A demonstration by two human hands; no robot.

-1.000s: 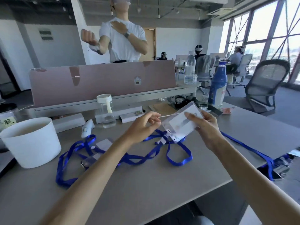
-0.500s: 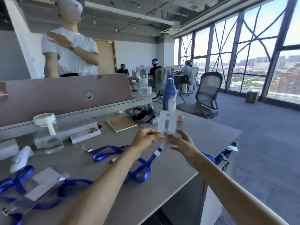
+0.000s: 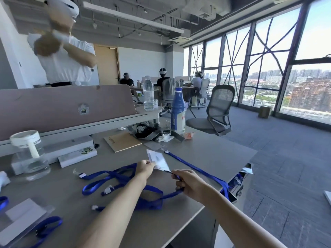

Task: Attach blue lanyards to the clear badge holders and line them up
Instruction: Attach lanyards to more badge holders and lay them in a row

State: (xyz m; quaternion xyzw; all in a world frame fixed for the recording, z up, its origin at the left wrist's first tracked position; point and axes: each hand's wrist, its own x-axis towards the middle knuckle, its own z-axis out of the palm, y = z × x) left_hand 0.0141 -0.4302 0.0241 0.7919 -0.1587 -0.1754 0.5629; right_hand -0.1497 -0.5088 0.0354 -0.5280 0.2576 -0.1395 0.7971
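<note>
Two grips meet just below the middle of the frame, over the grey desk (image 3: 206, 154). Your left grip (image 3: 145, 168) pinches the left edge of a clear badge holder (image 3: 158, 161) between thumb and fingers. The holder is lifted off the desk and tilted, with one corner pointing toward the top of the frame and a white insert showing inside it.

Your right grip (image 3: 189, 183) has its fingers curled round a blue lanyard (image 3: 169, 194), and its fingertips sit at the holder's lower right corner. Blur hides whether the clip is hooked into the holder. From that grip the strap runs left into a loop lying on the desk under your left forearm.

A second lanyard (image 3: 196, 168) starts just right of the holder and runs diagonally to the desk's edge at lower right. Several loose lanyards (image 3: 107, 178) lie tangled left of your left grip. In the lower left corner a flat badge holder (image 3: 23, 217) lies on the desk with a short blue strap (image 3: 48, 224) beside it.

Farther up the desk are a brown notebook (image 3: 123, 141), a blue bottle (image 3: 177, 111) and, at the left edge, a glass jar (image 3: 29, 154) with a white lid. A pink divider (image 3: 62, 106) stands behind them, and a mesh office chair (image 3: 216, 111) stands right of the desk.
</note>
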